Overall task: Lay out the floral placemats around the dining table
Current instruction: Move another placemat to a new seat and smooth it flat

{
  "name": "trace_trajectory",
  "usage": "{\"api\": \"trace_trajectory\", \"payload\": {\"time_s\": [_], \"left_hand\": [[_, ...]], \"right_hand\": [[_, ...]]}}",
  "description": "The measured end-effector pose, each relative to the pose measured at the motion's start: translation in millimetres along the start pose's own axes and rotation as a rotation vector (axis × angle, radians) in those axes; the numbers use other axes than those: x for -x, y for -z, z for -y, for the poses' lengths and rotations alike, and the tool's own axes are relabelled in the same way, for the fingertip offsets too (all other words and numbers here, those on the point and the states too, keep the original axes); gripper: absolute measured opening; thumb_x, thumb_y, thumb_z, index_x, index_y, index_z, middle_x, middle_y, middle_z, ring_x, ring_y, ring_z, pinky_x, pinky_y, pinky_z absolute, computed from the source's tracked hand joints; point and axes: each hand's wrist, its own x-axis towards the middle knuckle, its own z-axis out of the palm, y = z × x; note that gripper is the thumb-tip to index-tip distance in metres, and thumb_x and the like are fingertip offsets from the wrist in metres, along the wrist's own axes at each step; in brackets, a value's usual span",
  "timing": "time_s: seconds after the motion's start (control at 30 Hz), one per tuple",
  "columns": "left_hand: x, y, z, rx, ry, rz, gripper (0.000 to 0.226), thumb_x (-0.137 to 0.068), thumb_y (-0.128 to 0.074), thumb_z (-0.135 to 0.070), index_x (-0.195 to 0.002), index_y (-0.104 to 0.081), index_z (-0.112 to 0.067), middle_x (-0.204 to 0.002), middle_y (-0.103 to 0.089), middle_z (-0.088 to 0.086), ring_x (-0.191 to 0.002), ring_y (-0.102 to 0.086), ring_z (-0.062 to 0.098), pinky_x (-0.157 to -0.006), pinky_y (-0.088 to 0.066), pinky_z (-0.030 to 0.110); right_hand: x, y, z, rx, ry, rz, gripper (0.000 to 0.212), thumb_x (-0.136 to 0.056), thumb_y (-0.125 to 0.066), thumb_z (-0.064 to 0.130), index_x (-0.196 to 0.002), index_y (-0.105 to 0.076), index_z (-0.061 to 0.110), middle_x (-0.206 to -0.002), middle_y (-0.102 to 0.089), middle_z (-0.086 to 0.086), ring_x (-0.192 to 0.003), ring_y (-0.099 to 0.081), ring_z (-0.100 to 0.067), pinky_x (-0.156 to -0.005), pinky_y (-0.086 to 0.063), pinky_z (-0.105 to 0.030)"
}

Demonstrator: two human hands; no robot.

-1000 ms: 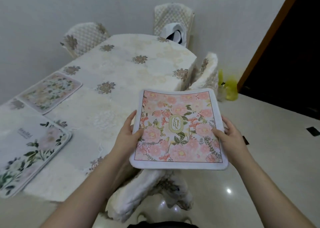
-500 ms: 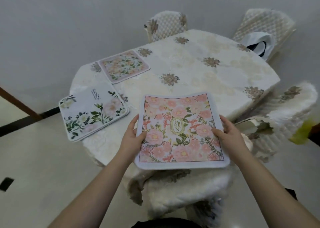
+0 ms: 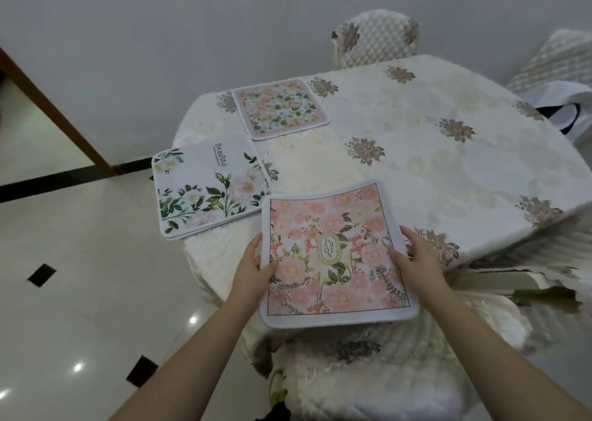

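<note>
Nearest: a cushioned chair tucked below the table edge, directly under the held mat.

The pink "GARDEN" placemat is held by both side edges. Left hand is pinched on the left border, thumb on top, fingers hidden underneath. Right hand is clamped on the right border the same way. The mat's near part overhangs the table edge; its far part is over the tablecloth. Contact with the cloth cannot be told.

Handling, judged: light, thin, padded fabric. The far edge curls up slightly, so it is flexible rather than stiff; one-handed it would likely sag. A two-sided mid-edge grip is suited, as now. Not fragile. The lace cloth looks easy to drag or bunch, so setting down flat would be preferred to sliding.

Further out: the white "Beautiful" placemat lies flat at the left rim, its corner just beside the held mat, possibly overlapped. Beyond it, a third floral placemat is laid near the far-left rim. Two quilted chairs are seen at the far side.
</note>
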Motion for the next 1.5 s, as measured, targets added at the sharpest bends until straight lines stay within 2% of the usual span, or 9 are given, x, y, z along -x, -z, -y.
{"api": "trace_trajectory", "payload": {"time_s": [0.2, 0.5, 0.67, 0.9, 1.07, 1.2, 1.3, 1.4, 1.5], "left_hand": [[-8.4, -14.9, 27.0, -0.017, 0.054, -0.118, 0.069, -0.092, -0.068, -0.015, -0.148, -0.034, -0.038, -0.101, -0.075, -0.004, -0.083, -0.074, 0.010, -0.068, -0.060, 0.031], [8.9, -63.8, 36.3, -0.067, 0.072, -0.256, 0.072, -0.094, -0.066, -0.016, -0.152, -0.028, -0.034, -0.121, -0.069, -0.002, -0.096, -0.070, 0.009, -0.062, -0.054, 0.014], [4.2, -77.4, 36.7, -0.145, 0.086, -0.326, 0.069, -0.094, -0.066, -0.018, -0.151, -0.032, -0.033, -0.115, -0.070, 0.001, -0.092, -0.069, 0.011, -0.065, -0.053, 0.019], [-20.1, -80.4, 32.2, -0.256, 0.082, -0.410, 0.063, -0.095, -0.064, -0.014, -0.150, -0.039, -0.030, -0.111, -0.065, -0.006, -0.082, -0.056, -0.008, -0.056, -0.043, 0.003], [-23.7, -83.3, 34.6, -0.293, 0.092, -0.450, 0.062, -0.094, -0.064, -0.011, -0.150, -0.041, -0.025, -0.110, -0.065, -0.005, -0.080, -0.055, -0.009, -0.057, -0.042, 0.000], [-25.8, -86.4, 32.1, -0.334, 0.101, -0.445, 0.062, -0.093, -0.065, -0.013, -0.150, -0.041, -0.023, -0.117, -0.067, -0.006, -0.087, -0.058, 0.003, -0.071, -0.041, 0.005], [-23.9, -87.0, 29.6, -0.397, 0.022, -0.445, 0.053, -0.090, -0.067, -0.012, -0.139, -0.053, -0.022, -0.096, -0.061, -0.023, -0.083, -0.060, 0.003, -0.066, -0.043, 0.003], [-26.4, -84.5, 29.7, -0.476, -0.011, -0.462, 0.039, -0.089, -0.069, -0.016, -0.127, -0.062, -0.022, -0.101, -0.061, -0.002, -0.087, -0.062, 0.016, -0.080, -0.056, 0.029], [-30.8, -85.0, 31.6, -0.483, 0.019, -0.488, 0.039, -0.092, -0.066, -0.019, -0.130, -0.060, -0.016, -0.110, -0.055, 0.006, -0.087, -0.057, 0.014, -0.087, -0.051, 0.033]], "right_hand": [[-45.6, -2.4, -12.7, 0.072, 0.041, 0.136, 0.039, -0.100, -0.054, 0.029, -0.136, -0.045, 0.040, -0.096, -0.073, 0.003, -0.067, -0.074, -0.019, -0.055, -0.062, -0.043], [-100.2, 15.9, -38.9, 0.090, 0.054, 0.269, 0.038, -0.101, -0.051, 0.032, -0.138, -0.043, 0.040, -0.097, -0.072, 0.003, -0.068, -0.073, -0.010, -0.051, -0.059, -0.031], [-120.5, 25.3, -45.6, 0.152, 0.080, 0.277, 0.037, -0.104, -0.044, 0.030, -0.140, -0.043, 0.036, -0.095, -0.070, 0.008, -0.070, -0.070, -0.007, -0.047, -0.052, -0.019], [-150.6, 20.8, -46.7, 0.282, 0.131, 0.231, 0.038, -0.100, -0.047, 0.020, -0.137, -0.053, 0.025, -0.112, -0.065, 0.001, -0.085, -0.063, -0.014, -0.064, -0.048, -0.028], [-160.4, 18.9, -45.6, 0.389, 0.207, 0.217, 0.032, -0.096, -0.050, 0.010, -0.124, -0.064, 0.017, -0.093, -0.067, 0.000, -0.072, -0.059, -0.009, -0.054, -0.042, -0.023], [-164.2, 19.5, -45.2, 0.451, 0.254, 0.190, 0.026, -0.095, -0.053, 0.008, -0.116, -0.067, 0.012, -0.078, -0.065, -0.004, -0.060, -0.054, -0.012, -0.050, -0.039, -0.022], [-168.9, 20.9, -48.7, 0.508, 0.273, 0.202, 0.018, -0.094, -0.054, 0.007, -0.105, -0.068, 0.007, -0.079, -0.066, -0.011, -0.060, -0.054, -0.019, -0.051, -0.040, -0.023], [-173.4, 19.9, -53.1, 0.577, 0.247, 0.228, 0.022, -0.097, -0.052, 0.013, -0.115, -0.065, 0.008, -0.096, -0.062, -0.016, -0.073, -0.056, -0.024, -0.065, -0.041, -0.027], [-172.7, 17.7, -52.5, 0.633, 0.220, 0.223, 0.030, -0.098, -0.051, 0.016, -0.127, -0.058, 0.011, -0.111, -0.054, -0.014, -0.085, -0.055, -0.026, -0.076, -0.045, -0.032]]}}
